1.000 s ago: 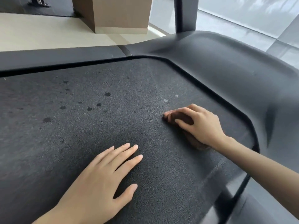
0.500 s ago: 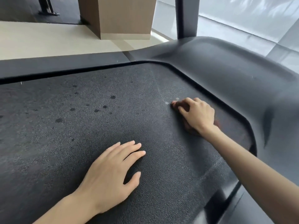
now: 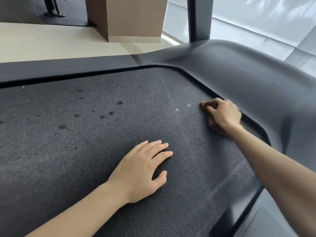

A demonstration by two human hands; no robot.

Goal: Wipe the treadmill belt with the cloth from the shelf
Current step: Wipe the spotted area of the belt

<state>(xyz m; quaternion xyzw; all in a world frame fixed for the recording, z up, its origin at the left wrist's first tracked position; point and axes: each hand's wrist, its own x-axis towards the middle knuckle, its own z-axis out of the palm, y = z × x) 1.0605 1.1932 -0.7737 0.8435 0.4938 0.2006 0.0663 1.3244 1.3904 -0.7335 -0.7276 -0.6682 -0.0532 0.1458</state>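
Since the earlier frame, the right hand [image 3: 222, 115] has slid the cloth [image 3: 213, 126] farther up the treadmill belt [image 3: 85, 151] and now sits in the belt's far right corner, right at the edge of the black motor cover [image 3: 256, 86]. Its fingers curl over the dark brown cloth and press it onto the belt; most of the cloth is hidden beneath the palm. The left hand [image 3: 142, 168] lies flat on the belt nearer the person, fingers straight and slightly spread, holding nothing. Two pale specks [image 3: 177, 109] lie just left of the right hand, and dark spots [image 3: 119, 102] dot the belt farther left. A black upright [image 3: 199, 17] rises behind the cover, near a wooden column [image 3: 130, 17].
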